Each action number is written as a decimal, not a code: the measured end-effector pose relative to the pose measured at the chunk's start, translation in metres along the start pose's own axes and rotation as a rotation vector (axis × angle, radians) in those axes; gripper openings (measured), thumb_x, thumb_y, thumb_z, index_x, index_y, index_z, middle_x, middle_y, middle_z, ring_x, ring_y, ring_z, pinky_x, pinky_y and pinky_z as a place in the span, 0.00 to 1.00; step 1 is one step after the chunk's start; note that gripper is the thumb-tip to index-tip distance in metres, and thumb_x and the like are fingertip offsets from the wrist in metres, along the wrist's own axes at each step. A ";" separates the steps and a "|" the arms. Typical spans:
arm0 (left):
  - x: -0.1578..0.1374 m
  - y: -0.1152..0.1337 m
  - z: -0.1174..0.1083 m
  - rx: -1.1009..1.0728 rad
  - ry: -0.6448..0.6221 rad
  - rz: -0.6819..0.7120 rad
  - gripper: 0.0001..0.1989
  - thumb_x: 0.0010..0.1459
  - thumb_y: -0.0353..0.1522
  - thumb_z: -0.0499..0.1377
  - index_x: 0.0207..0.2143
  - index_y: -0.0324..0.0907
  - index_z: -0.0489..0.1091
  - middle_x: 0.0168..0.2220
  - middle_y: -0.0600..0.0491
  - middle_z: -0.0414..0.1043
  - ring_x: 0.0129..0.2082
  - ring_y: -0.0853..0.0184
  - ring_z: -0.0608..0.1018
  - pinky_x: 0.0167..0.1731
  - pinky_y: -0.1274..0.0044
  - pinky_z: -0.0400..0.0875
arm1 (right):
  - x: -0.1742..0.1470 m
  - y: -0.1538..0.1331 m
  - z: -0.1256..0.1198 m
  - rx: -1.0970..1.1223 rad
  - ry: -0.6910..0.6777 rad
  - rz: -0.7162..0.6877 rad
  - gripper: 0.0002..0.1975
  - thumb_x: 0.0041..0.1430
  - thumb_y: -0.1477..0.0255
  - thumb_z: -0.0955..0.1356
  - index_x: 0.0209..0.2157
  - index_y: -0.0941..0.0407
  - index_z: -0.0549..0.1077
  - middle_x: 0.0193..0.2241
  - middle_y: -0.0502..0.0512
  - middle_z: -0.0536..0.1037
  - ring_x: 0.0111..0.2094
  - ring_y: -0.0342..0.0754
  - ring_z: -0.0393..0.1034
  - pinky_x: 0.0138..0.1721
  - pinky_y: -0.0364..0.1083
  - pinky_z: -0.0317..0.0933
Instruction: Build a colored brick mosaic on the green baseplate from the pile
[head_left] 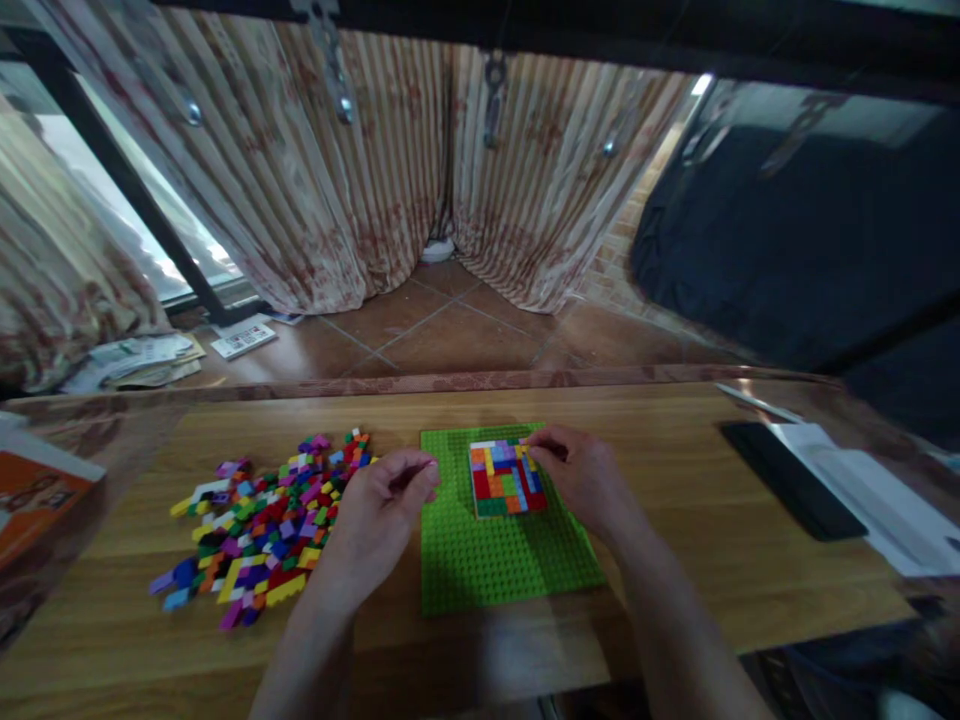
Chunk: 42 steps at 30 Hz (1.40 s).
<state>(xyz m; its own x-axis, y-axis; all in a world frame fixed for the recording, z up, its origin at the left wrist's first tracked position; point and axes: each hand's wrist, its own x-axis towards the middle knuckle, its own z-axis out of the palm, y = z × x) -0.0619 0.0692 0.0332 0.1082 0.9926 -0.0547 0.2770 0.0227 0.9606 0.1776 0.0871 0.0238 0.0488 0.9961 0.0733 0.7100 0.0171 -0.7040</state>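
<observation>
A green studded baseplate lies on the wooden table. On its upper middle sits a squarish block of many-coloured building bricks. My right hand reaches over the block's far right corner, fingers closed in a pinch at a small yellow brick. Whether that brick is fixed to the block is unclear. My left hand hovers by the plate's left edge, thumb and forefinger pinched together. A pinkish speck shows at those fingertips, too small to name. Left of this hand spreads a loose pile of coloured bricks, partly hidden by it.
A black phone-like slab and white papers lie at the table's right end. An orange-and-white box stands at far left. Beyond the table are a tiled floor, striped curtains and papers. A dark bar crosses overhead.
</observation>
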 end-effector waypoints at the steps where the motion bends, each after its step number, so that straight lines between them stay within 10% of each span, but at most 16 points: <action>1: 0.000 0.000 0.000 0.000 -0.002 -0.005 0.12 0.55 0.40 0.58 0.32 0.40 0.73 0.28 0.54 0.74 0.30 0.67 0.74 0.32 0.77 0.69 | 0.001 0.001 0.001 0.004 0.011 0.004 0.09 0.56 0.70 0.65 0.32 0.54 0.77 0.31 0.53 0.81 0.33 0.46 0.73 0.38 0.45 0.63; 42: -0.003 0.005 0.015 0.017 -0.035 -0.021 0.10 0.56 0.36 0.56 0.32 0.40 0.74 0.26 0.54 0.73 0.29 0.67 0.74 0.31 0.76 0.67 | 0.009 0.015 0.020 0.468 0.028 0.219 0.24 0.51 0.50 0.66 0.34 0.57 0.79 0.28 0.53 0.79 0.28 0.44 0.69 0.27 0.42 0.59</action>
<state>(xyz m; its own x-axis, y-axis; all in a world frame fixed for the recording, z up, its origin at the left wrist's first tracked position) -0.0465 0.0642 0.0337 0.1357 0.9871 -0.0848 0.2960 0.0413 0.9543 0.1752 0.0984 -0.0002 0.1842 0.9781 -0.0968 0.2915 -0.1484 -0.9450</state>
